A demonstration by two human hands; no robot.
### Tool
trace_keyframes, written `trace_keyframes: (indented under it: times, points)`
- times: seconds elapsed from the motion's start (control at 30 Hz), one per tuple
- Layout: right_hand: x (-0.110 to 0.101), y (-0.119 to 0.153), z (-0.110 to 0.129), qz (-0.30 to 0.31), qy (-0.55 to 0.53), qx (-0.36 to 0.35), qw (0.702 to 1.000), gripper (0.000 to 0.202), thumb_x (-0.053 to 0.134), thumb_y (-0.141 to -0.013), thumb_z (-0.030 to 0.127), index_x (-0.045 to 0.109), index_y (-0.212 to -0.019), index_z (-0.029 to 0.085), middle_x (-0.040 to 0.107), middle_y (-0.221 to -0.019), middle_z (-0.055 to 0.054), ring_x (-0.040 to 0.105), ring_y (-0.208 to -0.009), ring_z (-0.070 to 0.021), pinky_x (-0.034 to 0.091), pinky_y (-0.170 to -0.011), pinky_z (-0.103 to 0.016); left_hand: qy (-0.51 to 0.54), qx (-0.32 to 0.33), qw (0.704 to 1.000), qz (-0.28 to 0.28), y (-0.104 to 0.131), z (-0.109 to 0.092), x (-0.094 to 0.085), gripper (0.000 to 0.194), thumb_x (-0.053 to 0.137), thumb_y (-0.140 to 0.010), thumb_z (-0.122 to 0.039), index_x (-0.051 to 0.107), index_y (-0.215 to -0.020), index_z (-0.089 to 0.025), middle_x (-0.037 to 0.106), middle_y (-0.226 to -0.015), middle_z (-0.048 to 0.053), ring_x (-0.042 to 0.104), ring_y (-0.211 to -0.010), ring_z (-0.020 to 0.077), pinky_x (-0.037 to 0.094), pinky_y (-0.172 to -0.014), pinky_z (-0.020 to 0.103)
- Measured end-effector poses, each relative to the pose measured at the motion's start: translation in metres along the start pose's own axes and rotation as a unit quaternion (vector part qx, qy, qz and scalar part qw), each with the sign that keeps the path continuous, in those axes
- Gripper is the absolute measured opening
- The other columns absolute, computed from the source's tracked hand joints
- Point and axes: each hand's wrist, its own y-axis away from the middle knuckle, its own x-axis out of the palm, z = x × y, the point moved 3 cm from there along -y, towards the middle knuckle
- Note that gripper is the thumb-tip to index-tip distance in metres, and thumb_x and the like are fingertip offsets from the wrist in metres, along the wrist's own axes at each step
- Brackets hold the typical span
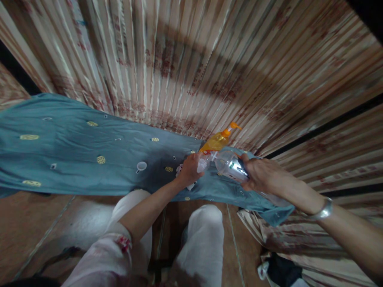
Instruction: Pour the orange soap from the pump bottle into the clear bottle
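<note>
My right hand [260,175] is wrapped round a large clear plastic bottle [226,163] with a silvery label. The bottle lies tilted, its narrow end pointing left at my left hand. Closed on a small clear plastic container [203,162], my left hand [190,169] holds it right at that narrow end; whether the two touch I cannot tell. Just behind them is an orange-yellow pump bottle [215,142] with an orange pump head. Something pale and crumpled [190,186] shows under my left hand, too blurred to name. A round translucent cap [141,165] lies further left.
A blue-green cloth [74,155] with yellow pineapple prints covers the long narrow surface. A pleated, flowered curtain [179,71] hangs close behind it. My knees [205,223] are at the front edge, above a brown tiled floor. Dark and white fabric [284,269] lies at lower right.
</note>
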Motion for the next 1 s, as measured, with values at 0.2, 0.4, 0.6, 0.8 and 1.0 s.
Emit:
trace_keyframes:
  times: [0.2,0.4,0.6,0.8,1.0]
  points:
    - [-0.0014,0.0009,0.0007,-0.017,0.003,0.005,1.000,0.053,0.062,-0.071,0.032,0.049,-0.115,0.006,0.069,-0.077,-0.015,0.069,-0.077,-0.0291,0.035,-0.055,-0.030,0.007,-0.009,1.000,0.002,0.0006,-0.0026,-0.0031,0.075,0.072,-0.062,-0.013,0.036,-0.128,-0.020,0.051,-0.126,0.013,0.050,-0.121,0.0302,0.043,-0.101,0.048]
    - [-0.0008,-0.0001,0.0005,-0.001,0.008,-0.002,1.000,0.052,0.058,-0.074,0.033,0.048,-0.116,0.005,0.069,-0.079,-0.015,0.069,-0.078,-0.0290,0.034,-0.056,-0.031,-0.002,-0.008,1.000,0.013,0.0000,-0.0050,-0.0046,0.074,0.072,-0.063,-0.012,0.037,-0.128,-0.016,0.051,-0.128,0.016,0.050,-0.121,0.0310,0.042,-0.102,0.047]
    - [-0.0033,0.0014,0.0019,0.003,0.000,-0.005,1.000,0.051,0.059,-0.074,0.034,0.049,-0.115,0.005,0.069,-0.079,-0.015,0.069,-0.079,-0.0292,0.034,-0.056,-0.031,0.002,-0.011,1.000,0.006,-0.0003,-0.0039,-0.0037,0.075,0.072,-0.062,-0.012,0.037,-0.128,-0.018,0.051,-0.127,0.014,0.050,-0.121,0.0303,0.042,-0.102,0.047]
    - [0.0002,0.0003,-0.0003,-0.010,-0.001,-0.008,1.000,0.053,0.060,-0.074,0.034,0.049,-0.117,0.004,0.069,-0.076,-0.015,0.069,-0.077,-0.0282,0.035,-0.056,-0.031,-0.012,-0.013,1.000,0.017,-0.0005,-0.0047,-0.0034,0.075,0.072,-0.064,-0.013,0.036,-0.129,-0.015,0.050,-0.128,0.017,0.050,-0.122,0.0312,0.042,-0.102,0.047]
    - [0.0036,-0.0027,-0.0019,0.004,0.005,-0.007,1.000,0.054,0.059,-0.074,0.035,0.048,-0.118,0.005,0.070,-0.083,-0.015,0.069,-0.079,-0.0278,0.036,-0.057,-0.031,-0.007,-0.007,1.000,0.009,-0.0001,-0.0013,-0.0017,0.076,0.072,-0.063,-0.013,0.035,-0.129,-0.018,0.051,-0.126,0.015,0.050,-0.121,0.0307,0.043,-0.101,0.047]
